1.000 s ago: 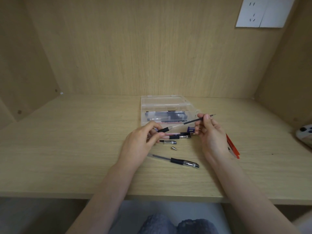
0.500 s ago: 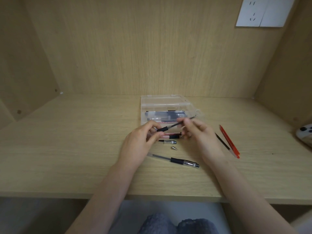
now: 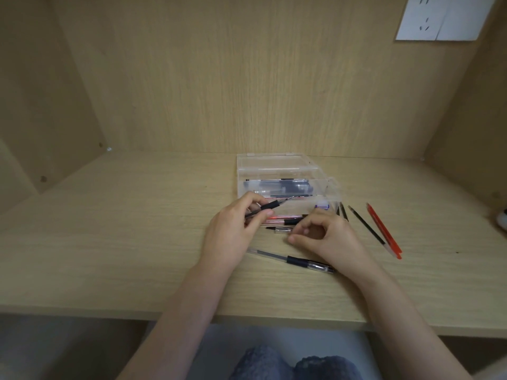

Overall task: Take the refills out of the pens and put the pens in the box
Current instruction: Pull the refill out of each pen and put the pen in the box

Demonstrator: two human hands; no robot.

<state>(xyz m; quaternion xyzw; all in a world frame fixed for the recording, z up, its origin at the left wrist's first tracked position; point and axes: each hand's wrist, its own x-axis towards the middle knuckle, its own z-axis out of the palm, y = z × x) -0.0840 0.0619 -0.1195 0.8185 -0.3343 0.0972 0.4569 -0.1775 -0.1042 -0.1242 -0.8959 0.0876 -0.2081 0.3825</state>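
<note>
From the head view, the left hand grips a black-grip pen between thumb and fingers. It holds the pen tilted just above the table, with the front end pointing up and right toward the clear box. The box stands open at the back middle of the table with its lid folded behind it, and several dark pens lie lengthwise inside. The right hand sits low over the table just right of the left hand, apart from it. Its fingers are curled and thumb and forefinger are drawn close, but I cannot tell whether they pinch anything small. Between the hands and the box lies a red-ink pen, partly covered by the left hand's fingers. A short clear piece lies just in front of it. A purple piece rests against the box's front right corner. A clear pen with a dark grip lies flat nearest the person, its right end passing under the right wrist. To the right, well clear of the box, a black refill and a red refill lie side by side, slanting. Two shorter dark sticks lie near the box corner. A wall socket is at the top right.
</note>
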